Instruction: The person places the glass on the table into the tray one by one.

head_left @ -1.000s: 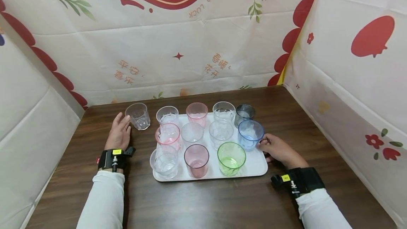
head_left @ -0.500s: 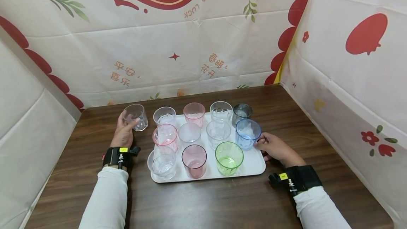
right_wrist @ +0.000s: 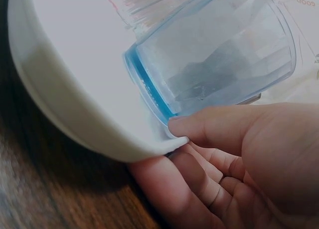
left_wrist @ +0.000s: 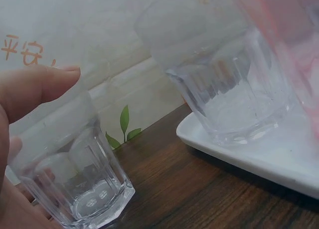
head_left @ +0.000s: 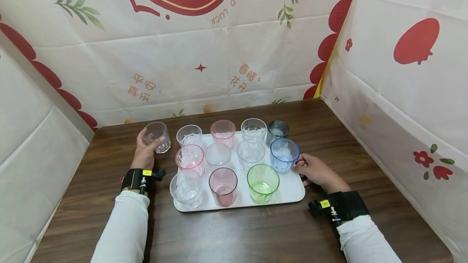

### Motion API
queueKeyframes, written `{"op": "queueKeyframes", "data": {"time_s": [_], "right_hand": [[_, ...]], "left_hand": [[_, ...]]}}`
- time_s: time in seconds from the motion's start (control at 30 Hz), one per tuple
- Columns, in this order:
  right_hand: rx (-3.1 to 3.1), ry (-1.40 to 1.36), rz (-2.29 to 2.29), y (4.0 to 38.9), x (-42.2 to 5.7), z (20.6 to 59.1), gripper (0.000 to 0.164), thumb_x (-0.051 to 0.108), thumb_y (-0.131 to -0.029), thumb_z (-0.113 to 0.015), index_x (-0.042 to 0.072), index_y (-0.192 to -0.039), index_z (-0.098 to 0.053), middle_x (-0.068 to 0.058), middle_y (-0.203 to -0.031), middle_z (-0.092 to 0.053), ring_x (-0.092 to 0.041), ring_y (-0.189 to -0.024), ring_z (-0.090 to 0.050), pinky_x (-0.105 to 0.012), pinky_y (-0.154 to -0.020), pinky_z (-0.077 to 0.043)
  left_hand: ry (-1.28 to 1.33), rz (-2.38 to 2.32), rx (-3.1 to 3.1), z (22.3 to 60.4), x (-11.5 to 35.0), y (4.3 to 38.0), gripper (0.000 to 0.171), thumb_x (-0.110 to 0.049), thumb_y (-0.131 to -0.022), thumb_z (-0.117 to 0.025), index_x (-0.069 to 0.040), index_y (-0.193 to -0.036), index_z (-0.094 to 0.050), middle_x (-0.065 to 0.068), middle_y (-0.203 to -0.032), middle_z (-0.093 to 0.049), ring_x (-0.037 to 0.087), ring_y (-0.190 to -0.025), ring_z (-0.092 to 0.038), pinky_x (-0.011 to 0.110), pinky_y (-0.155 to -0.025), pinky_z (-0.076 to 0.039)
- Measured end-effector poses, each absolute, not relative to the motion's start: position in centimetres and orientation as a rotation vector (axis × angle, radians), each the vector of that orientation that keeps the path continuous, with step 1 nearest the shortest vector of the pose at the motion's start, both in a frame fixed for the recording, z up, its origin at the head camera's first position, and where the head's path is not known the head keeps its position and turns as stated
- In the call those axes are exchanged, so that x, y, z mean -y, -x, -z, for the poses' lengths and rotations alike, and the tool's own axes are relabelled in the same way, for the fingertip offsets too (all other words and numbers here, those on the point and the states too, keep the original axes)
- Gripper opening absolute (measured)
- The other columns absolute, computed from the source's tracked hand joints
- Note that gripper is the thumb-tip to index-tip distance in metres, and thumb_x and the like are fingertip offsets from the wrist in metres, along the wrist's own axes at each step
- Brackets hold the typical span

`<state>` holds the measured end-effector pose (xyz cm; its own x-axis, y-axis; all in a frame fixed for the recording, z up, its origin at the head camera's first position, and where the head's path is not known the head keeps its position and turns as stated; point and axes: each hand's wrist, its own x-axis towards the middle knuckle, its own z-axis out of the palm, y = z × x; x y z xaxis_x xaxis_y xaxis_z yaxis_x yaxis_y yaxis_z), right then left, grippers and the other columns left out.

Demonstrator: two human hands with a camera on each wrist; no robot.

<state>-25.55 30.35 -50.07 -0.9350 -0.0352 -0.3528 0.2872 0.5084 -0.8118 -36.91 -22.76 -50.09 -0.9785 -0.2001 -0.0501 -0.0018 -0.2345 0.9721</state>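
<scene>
My left hand grips a clear faceted glass on the table left of the tray. In the left wrist view its thumb lies across the near side of that glass, with the other fingers behind it. The right hand pinches the right edge of the white tray. Seen from the right wrist, the thumb is at the tray's rim beside the base of a blue glass, and the fingers are curled under the tray.
On the tray stand several more glasses, among them a green glass, a dark pink glass and a grey glass. The wooden table meets patterned cloth walls at the back and sides.
The left hand has moved from beside the clear glass to around it and now grips it. My right hand keeps its hold on the tray's edge. The head view has shifted slightly.
</scene>
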Motion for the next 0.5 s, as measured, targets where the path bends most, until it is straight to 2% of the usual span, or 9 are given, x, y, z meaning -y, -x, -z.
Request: {"op": "queueKeyframes", "data": {"time_s": [0.27, 0.5], "right_hand": [[-2.459, -0.198, 1.364, 25.7, -30.4, 50.2, 0.030, 0.023, -0.098, -0.064, 0.003, -0.114, -0.050, -0.010, -0.101, -0.054, -0.023, -0.084, -0.061, -0.038, -0.067, -0.058], [-2.452, -0.205, 1.348, 25.6, -30.4, 50.1, 0.030, 0.023, -0.099, -0.064, 0.003, -0.115, -0.049, -0.011, -0.101, -0.054, -0.023, -0.084, -0.061, -0.037, -0.068, -0.058]], "left_hand": [[-0.263, 2.386, 1.862, 49.2, 22.6, 36.3, 0.087, -0.003, -0.094, -0.066, -0.013, -0.161, -0.012, 0.018, -0.160, -0.024, 0.024, -0.147, -0.025, 0.026, -0.118, -0.022], [-0.161, 2.404, 1.911, 46.4, 22.0, 35.1, 0.087, -0.008, -0.096, -0.065, -0.014, -0.162, -0.008, 0.019, -0.163, -0.017, 0.024, -0.151, -0.019, 0.033, -0.123, -0.015]]}}
